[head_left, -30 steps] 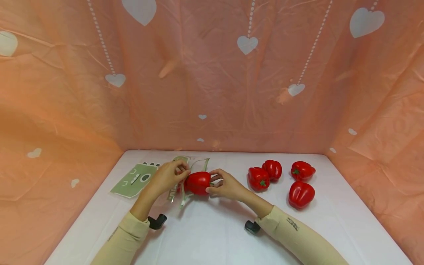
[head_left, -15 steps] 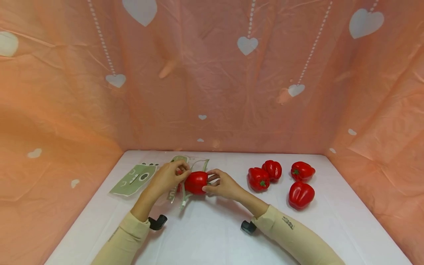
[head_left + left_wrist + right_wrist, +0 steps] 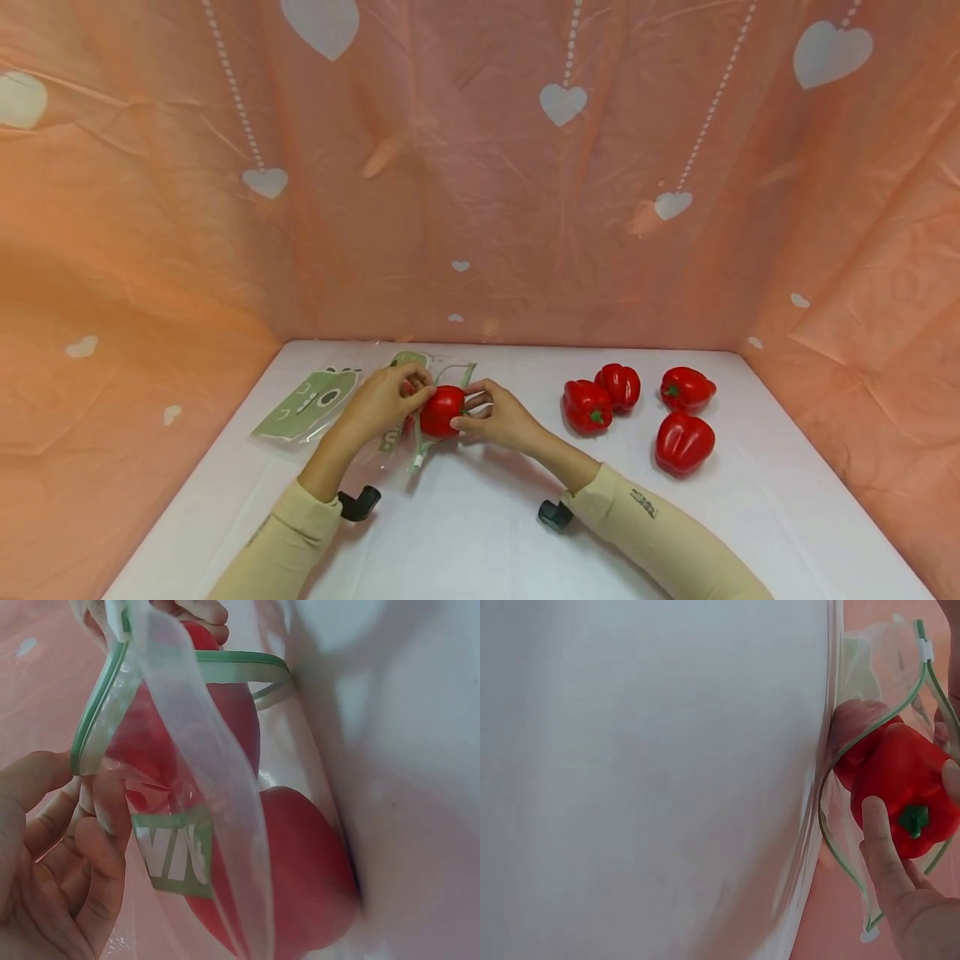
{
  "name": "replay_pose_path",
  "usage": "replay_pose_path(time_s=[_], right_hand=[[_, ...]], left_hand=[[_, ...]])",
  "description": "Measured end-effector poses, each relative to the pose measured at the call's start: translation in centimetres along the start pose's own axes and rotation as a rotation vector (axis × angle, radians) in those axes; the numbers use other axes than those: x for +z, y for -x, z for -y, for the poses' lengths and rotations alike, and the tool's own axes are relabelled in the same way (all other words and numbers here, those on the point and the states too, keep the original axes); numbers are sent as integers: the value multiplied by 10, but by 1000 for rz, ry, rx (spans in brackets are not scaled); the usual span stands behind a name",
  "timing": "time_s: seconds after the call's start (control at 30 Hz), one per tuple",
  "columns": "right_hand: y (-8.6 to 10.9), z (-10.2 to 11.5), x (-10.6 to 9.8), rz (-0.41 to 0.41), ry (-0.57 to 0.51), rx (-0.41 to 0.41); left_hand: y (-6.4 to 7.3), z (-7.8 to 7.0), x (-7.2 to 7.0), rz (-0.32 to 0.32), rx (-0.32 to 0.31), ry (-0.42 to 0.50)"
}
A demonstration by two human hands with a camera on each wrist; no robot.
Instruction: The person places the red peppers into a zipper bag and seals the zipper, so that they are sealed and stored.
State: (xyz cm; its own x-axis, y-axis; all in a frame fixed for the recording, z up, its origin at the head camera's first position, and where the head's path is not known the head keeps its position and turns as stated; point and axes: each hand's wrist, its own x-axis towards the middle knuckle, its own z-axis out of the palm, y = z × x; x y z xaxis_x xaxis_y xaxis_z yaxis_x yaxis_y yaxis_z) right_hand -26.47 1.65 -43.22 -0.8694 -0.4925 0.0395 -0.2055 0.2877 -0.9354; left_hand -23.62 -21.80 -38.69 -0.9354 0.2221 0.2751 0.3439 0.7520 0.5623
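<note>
My left hand (image 3: 386, 400) pinches the green-edged rim of a clear zip bag (image 3: 172, 859) between thumb and fingers. A red bell pepper (image 3: 904, 780) is at the bag's mouth, partly inside, its green stem facing my right hand (image 3: 510, 421). The right hand's thumb and fingers hold this pepper around the stem end. Deeper in the bag, another red pepper (image 3: 307, 870) shows through the plastic in the left wrist view. A white slider (image 3: 926, 650) sits on the zip strip. Left of my left hand, a green cartoon face print (image 3: 311, 404) lies on clear plastic.
Several more red bell peppers (image 3: 587, 407) lie on the right half of the white table (image 3: 480, 533). Orange cloth (image 3: 510, 275) with white hearts hangs behind and at both sides.
My right hand has moved left, pushing the pepper further into the bag's mouth, so less of it shows. The left hand has stayed nearly still at the rim.
</note>
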Motion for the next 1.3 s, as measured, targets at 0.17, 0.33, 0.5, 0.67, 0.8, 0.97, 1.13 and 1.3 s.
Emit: replay_pose_path(time_s=[0.17,0.33,0.5,0.67,0.8,0.97,1.13,1.3], right_hand=[[0,1,1,12,2,-2],[-4,2,3,5,-9,-7],[-7,2,8,-13,-32,11],[-9,1,12,-21,-49,21],[-9,1,14,-12,-53,27],[-9,2,14,1,-80,21],[-10,4,15,-7,-64,11],[-10,2,16,-7,-16,19]], left_hand=[[0,0,0,1,-2,4],[0,0,-1,-7,-7,4],[1,-1,-2,5,-13,-4],[1,-2,-2,4,-14,2],[0,-2,-1,-3,-8,4],[-2,-2,-2,-3,-5,7],[-2,-2,-2,-2,-2,8],[0,-1,-1,11,-1,21]])
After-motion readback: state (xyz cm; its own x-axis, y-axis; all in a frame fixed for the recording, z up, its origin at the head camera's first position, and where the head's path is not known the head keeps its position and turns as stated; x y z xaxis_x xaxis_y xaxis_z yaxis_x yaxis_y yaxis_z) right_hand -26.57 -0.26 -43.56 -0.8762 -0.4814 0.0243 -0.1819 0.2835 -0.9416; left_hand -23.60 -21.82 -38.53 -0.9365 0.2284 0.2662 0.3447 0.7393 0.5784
